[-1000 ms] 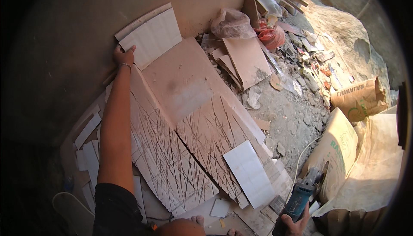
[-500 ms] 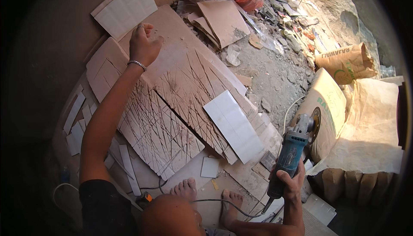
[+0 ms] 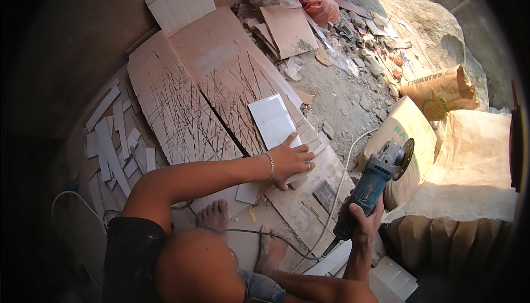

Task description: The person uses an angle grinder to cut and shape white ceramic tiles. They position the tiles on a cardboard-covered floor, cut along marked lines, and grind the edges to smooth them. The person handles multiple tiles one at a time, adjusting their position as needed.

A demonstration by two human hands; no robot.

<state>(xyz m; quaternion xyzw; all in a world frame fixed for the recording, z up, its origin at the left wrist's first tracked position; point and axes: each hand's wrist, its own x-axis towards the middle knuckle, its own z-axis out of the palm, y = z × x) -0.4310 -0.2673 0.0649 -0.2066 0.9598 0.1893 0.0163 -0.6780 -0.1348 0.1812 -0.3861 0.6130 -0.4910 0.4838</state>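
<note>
My right hand (image 3: 362, 217) is wrapped around the body of a blue-and-black angle grinder (image 3: 369, 190), its cutting disc (image 3: 405, 159) pointing up and away at the right. Whether the disc spins is not clear. Spread fingers of my left hand (image 3: 290, 162) lie over the near end of a white rectangular tile (image 3: 271, 123), the thumb by its near-left side. Under the tile are two long, dusty brown boards (image 3: 179, 104), scored with many dark cut lines. A dark gap runs between them. My left hand hides the tile's near end.
Cut tile strips (image 3: 110, 148) lie at the left. A pale tile (image 3: 182, 2) leans at the far end. Rubble (image 3: 345, 96) and paper sacks (image 3: 439, 90) cover the right side. The grinder's cord (image 3: 276, 236) passes my bare feet (image 3: 214, 214); a pale cable (image 3: 345, 170) runs nearby.
My left hand has come back from the far end of the boards onto the white tile. The grinder stays in my right hand. The whole view has shifted a little.
</note>
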